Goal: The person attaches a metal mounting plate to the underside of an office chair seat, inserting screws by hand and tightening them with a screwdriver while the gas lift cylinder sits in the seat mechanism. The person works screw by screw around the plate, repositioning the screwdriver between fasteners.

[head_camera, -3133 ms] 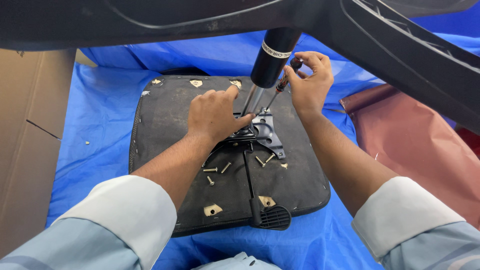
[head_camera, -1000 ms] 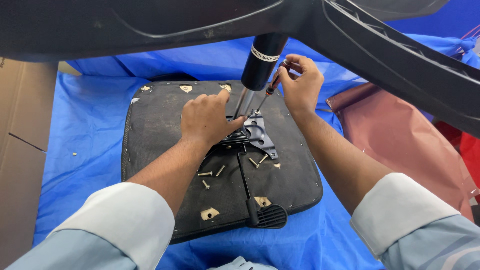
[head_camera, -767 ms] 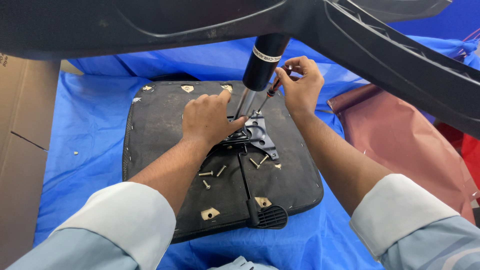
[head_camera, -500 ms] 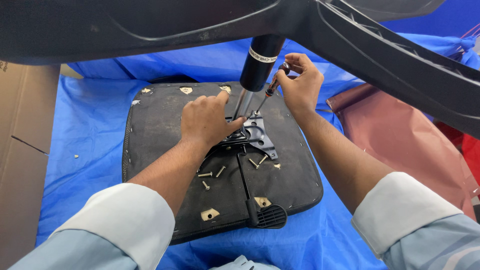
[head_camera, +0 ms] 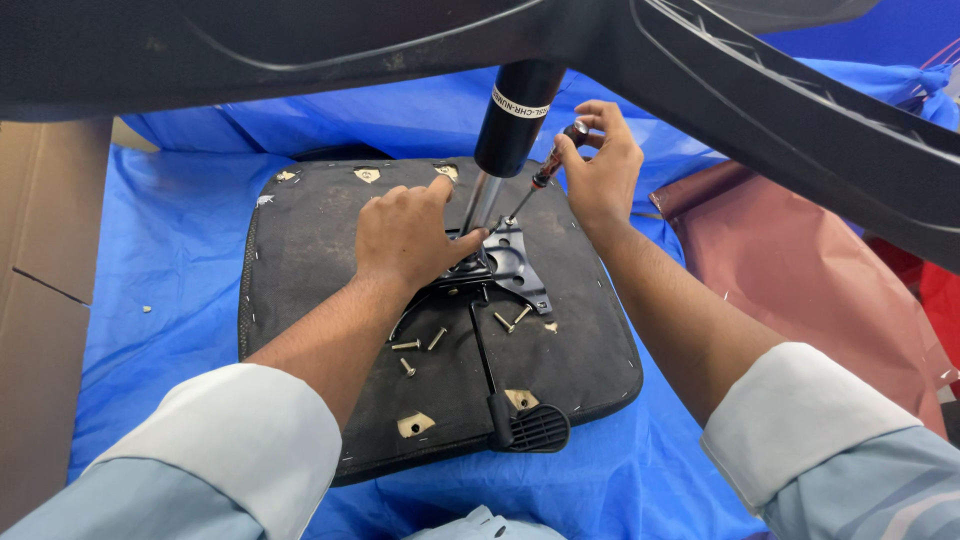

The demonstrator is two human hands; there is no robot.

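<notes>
An upturned black chair seat [head_camera: 310,260] lies on a blue sheet. A metal mounting plate [head_camera: 515,262] sits at its centre, with a black gas cylinder [head_camera: 512,110] rising from it into the black chair base [head_camera: 760,100] overhead. My left hand [head_camera: 408,232] rests on the plate beside the cylinder's shaft. My right hand [head_camera: 600,165] grips a dark-handled screwdriver [head_camera: 545,172], tilted with its tip down at the plate. Several loose screws [head_camera: 420,345] lie on the seat near my left wrist. A black lever [head_camera: 525,425] runs from the plate toward me.
The blue sheet [head_camera: 180,230] covers the floor around the seat. Brown cardboard [head_camera: 45,300] lies along the left edge. A reddish-brown sheet [head_camera: 800,270] lies at the right. The chair base legs span the whole top of the view.
Both hands stay at the plate. The right hand has shifted slightly on the screwdriver handle, and the view has moved a little.
</notes>
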